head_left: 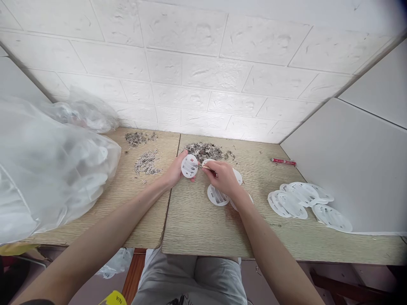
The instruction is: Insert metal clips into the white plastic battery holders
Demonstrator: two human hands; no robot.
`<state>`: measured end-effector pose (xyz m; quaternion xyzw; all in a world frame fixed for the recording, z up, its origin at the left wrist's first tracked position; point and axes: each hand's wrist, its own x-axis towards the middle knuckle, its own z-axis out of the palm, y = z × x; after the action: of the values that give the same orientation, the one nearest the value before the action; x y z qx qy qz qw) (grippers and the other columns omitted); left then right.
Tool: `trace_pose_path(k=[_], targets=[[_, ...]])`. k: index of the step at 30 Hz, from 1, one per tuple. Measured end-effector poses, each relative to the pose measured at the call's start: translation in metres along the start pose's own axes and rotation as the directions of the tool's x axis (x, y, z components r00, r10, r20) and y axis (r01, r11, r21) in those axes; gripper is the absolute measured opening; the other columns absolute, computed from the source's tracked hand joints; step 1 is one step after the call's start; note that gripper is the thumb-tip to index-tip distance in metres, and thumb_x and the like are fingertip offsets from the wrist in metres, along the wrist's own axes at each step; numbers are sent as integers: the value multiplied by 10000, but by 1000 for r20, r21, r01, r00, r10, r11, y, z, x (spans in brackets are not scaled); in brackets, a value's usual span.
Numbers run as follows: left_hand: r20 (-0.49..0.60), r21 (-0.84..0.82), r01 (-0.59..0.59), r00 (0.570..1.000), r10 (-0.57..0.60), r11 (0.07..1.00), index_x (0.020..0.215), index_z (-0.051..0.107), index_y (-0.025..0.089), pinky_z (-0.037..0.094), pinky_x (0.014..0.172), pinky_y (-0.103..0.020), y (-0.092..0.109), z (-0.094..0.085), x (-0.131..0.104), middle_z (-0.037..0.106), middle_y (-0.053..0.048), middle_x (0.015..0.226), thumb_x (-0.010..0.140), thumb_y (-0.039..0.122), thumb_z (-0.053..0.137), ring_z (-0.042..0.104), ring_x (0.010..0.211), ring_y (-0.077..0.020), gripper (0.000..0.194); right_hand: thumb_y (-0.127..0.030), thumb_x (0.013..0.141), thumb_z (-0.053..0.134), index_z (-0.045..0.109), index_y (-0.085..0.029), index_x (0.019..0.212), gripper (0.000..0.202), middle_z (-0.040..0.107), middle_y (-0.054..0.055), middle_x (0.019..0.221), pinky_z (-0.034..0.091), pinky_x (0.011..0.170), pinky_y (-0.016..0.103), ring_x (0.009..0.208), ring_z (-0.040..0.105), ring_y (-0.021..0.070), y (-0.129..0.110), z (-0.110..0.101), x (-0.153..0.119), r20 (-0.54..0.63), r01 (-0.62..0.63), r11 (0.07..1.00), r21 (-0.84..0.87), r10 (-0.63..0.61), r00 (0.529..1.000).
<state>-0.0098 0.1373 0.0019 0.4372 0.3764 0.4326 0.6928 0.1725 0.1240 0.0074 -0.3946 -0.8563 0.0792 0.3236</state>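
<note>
My left hand [176, 170] grips a white slotted plastic disc [189, 166] by its edge, its face turned up toward me. Right beside the disc, the fingertips of my right hand [221, 174] are pinched on something slim whose tip points at the disc's right edge; its kind is too small to tell. Under and around my right hand lie several more white discs [218, 195], partly hidden by the hand and wrist. Just behind both hands a heap of small metal pieces [204, 151] spreads over the table.
Two smaller piles of metal parts, one dark [136, 139] and one lighter [147, 162], lie to the left. A large clear bag [60, 169] of white discs fills the left side. At right are overlapping discs [290, 203] and a red tool [283, 161] near a grey panel [356, 169].
</note>
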Motion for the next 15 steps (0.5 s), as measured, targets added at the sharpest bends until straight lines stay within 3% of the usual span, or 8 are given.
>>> trace_pose_path(k=[15], targets=[[-14, 41, -16, 1000, 17, 999, 761, 632, 125, 505, 457, -328, -6, -3, 1, 650, -84, 651, 870, 566, 394, 595, 496, -198, 513, -266, 938, 412, 324, -207, 629, 326, 406, -23, 554, 222, 532, 249, 521, 334, 117, 0, 4, 1, 59, -27, 1000, -16, 28, 998]])
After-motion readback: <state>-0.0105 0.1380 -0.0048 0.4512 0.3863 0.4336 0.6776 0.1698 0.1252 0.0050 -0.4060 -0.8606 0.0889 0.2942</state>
